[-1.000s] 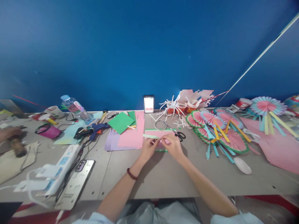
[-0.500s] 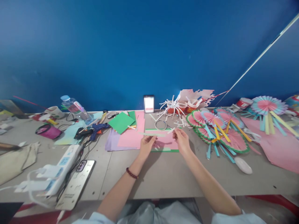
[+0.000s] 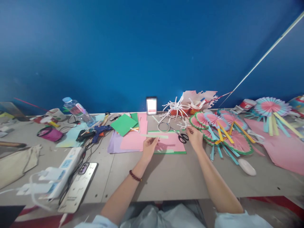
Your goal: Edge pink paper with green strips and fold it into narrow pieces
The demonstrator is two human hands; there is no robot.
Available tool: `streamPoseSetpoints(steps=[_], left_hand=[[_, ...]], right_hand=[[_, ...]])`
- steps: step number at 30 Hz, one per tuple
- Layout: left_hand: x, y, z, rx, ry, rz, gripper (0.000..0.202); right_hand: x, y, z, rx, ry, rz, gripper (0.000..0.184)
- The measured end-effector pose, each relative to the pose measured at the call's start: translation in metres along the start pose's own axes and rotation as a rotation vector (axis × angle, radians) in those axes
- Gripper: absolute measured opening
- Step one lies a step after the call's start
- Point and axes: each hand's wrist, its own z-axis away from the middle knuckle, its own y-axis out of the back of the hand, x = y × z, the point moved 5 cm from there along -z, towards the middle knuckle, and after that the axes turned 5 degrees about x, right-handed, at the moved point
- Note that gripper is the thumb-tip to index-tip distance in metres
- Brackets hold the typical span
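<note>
My left hand (image 3: 149, 146) pinches a pale green paper strip (image 3: 155, 136) and holds it just above a pink sheet with green edges (image 3: 171, 146). My right hand (image 3: 195, 137) has its fingers closed, perhaps on a small white scrap I cannot make out. It hovers to the right of the black-handled scissors (image 3: 182, 136) and next to the pile of pink paper fans (image 3: 220, 129). A tape ring (image 3: 163, 127) lies behind the pink sheet.
Pink, lilac and green papers (image 3: 128, 133) lie left of centre, with a glue gun (image 3: 95, 131), bottle (image 3: 77, 110), power strip (image 3: 64, 166) and phone (image 3: 78, 186). A standing phone (image 3: 151, 105) and cups with white strips (image 3: 180, 109) line the blue wall. More pink paper (image 3: 282, 148) fills the right.
My right hand let go of the strip's right end and moved right, past the scissors toward the fans. My left hand kept the green strip, lifted off the pink sheet.
</note>
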Motion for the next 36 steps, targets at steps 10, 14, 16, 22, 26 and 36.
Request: streamPoseSetpoints(steps=[10, 14, 16, 22, 26, 36], left_hand=[[-0.007, 0.003, 0.000, 0.066, -0.028, -0.109, 0.030], [-0.006, 0.000, 0.000, 0.043, -0.057, -0.117, 0.028], [-0.004, -0.001, 0.000, 0.023, -0.084, -0.115, 0.027], [-0.003, 0.000, 0.002, 0.042, -0.086, -0.118, 0.027], [-0.005, 0.001, 0.000, 0.067, -0.094, -0.121, 0.027], [0.017, -0.011, 0.011, -0.129, -0.274, -0.231, 0.016]], right_hand=[[-0.077, -0.009, 0.042, -0.020, 0.604, 0.166, 0.023], [-0.110, -0.025, 0.075, -0.188, 0.815, 0.066, 0.020], [-0.117, -0.027, 0.084, -0.222, 0.833, 0.009, 0.023], [-0.113, -0.023, 0.086, -0.237, 0.723, -0.099, 0.044], [-0.116, -0.024, 0.087, -0.249, 0.743, -0.058, 0.030], [-0.100, -0.031, 0.077, -0.243, 0.399, -0.263, 0.017]])
